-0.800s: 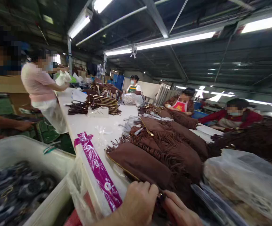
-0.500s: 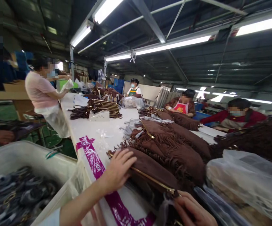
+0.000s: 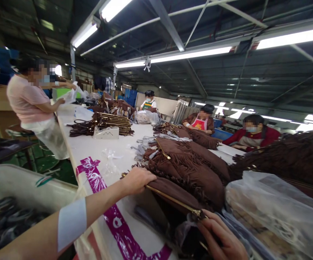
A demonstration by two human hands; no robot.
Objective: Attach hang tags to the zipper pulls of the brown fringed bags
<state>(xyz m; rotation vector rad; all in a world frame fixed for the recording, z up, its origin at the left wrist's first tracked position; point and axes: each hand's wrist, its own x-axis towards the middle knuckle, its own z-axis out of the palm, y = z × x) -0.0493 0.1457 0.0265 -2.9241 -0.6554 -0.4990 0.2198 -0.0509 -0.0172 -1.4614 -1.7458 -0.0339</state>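
Observation:
A brown fringed bag (image 3: 170,187) with a gold zipper (image 3: 172,198) along its mouth lies at the near edge of the pile, its dark inside partly showing. My left hand (image 3: 139,180) is closed over the far end of the zipped edge, fingertips hidden behind it. At the near end, my right hand (image 3: 221,236) pinches the bag's corner beside the zipper's metal end. Thin translucent wrapping (image 3: 186,229) hangs at that corner. More brown fringed bags (image 3: 189,166) lie stacked just beyond.
Purple printed tape (image 3: 113,213) runs along the white table (image 3: 129,148). A bin (image 3: 56,187) of dark coiled straps stands left. Gold-edged brown pieces (image 3: 113,122) are stacked farther back. Clear plastic bags (image 3: 275,209) lie right. Several people work around the table.
My left hand has gone from resting with spread fingers on the bag to gripping its edge. The bag's mouth gapes wider. My view has turned slightly right.

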